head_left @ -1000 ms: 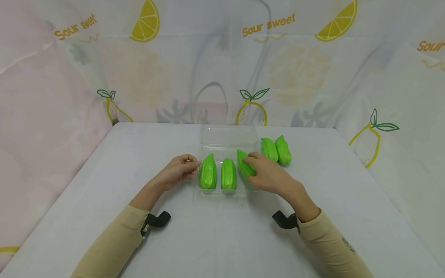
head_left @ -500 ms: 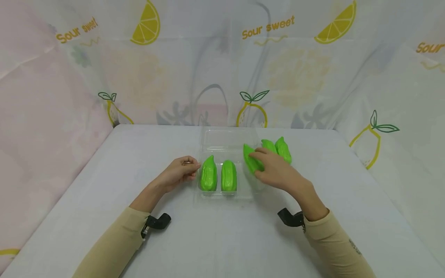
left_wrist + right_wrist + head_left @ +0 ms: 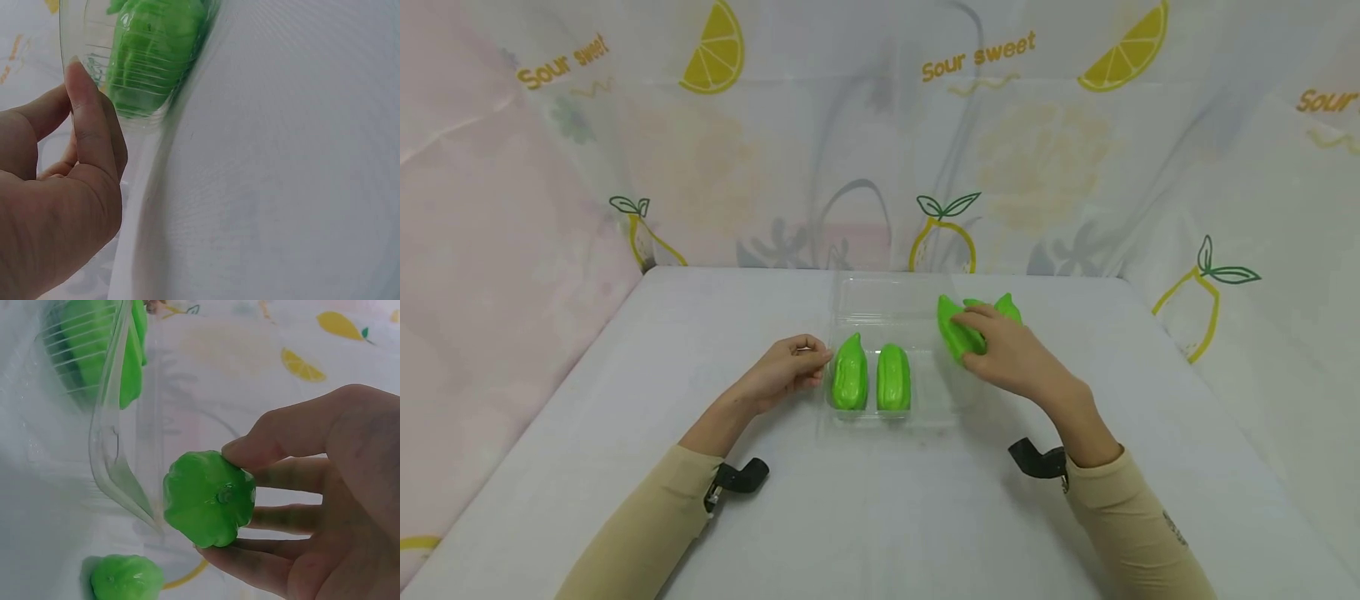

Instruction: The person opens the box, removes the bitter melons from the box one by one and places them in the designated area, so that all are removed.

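Observation:
In the head view a clear plastic clamshell box (image 3: 895, 419) lies with its lid folded back. Two glossy green ribbed gourds, a pointed one (image 3: 850, 379) and a rounder one (image 3: 893, 382), lie side by side in its left and middle parts. My left hand (image 3: 782, 372) pinches the left rim of the box between thumb and fingers; the left wrist view shows this rim (image 3: 62, 37) up close. My right hand (image 3: 1018, 354) grips a third green gourd (image 3: 209, 499) by its sides, raised over the right rim of the box, its lobed end facing the wrist camera.
Behind the right hand, partly hidden, more green gourds (image 3: 1010, 308) lie on the white table (image 3: 880, 517) right of the box; one gourd (image 3: 128, 578) shows low in the right wrist view. The upright lid (image 3: 891, 296) stands at the back. A lemon-print cloth (image 3: 775, 150) hangs behind.
My right hand has lifted the gourd out of the box's right part and moved it right and away from me, towards the loose gourds. The left hand stays on the rim.

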Motion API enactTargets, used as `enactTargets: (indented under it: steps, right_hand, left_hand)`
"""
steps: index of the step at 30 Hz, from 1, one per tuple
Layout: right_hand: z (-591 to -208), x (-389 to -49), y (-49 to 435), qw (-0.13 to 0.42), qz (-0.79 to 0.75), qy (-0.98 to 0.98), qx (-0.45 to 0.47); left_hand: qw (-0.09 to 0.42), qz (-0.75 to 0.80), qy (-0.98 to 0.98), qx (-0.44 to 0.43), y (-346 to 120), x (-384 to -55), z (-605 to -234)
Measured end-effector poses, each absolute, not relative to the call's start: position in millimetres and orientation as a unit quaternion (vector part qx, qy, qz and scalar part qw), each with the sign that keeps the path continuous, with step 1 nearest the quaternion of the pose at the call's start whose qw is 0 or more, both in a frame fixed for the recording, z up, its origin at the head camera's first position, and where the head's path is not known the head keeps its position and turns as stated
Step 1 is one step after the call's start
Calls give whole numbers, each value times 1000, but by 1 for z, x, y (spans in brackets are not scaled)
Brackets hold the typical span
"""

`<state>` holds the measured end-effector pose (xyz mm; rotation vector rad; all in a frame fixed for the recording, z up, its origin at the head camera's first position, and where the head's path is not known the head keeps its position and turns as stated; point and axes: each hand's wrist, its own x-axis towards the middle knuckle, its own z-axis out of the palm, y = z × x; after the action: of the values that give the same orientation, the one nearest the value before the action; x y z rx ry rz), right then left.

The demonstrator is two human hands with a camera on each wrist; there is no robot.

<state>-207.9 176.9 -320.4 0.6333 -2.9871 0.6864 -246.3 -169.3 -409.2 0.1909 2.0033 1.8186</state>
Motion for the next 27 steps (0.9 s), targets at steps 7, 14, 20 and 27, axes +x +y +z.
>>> enactTargets:
  steps: [7,14,20,27]
  right_hand:
    - [-320,-216,192,26,230,-955,187]
    - [-317,-224,214,54,254,-952,164]
    - [-318,-230,228,73,273,-949,140]
    - [-324,-238,240,62,255,-960,100]
  left_hand:
    - [213,651,726,64,-170,-246,-411]
    - [213,649,728,64,-171,-246,-410]
    - [212,653,725,60,-170,-246,-409]
    - [214,657,720,62,-169,-246,-408]
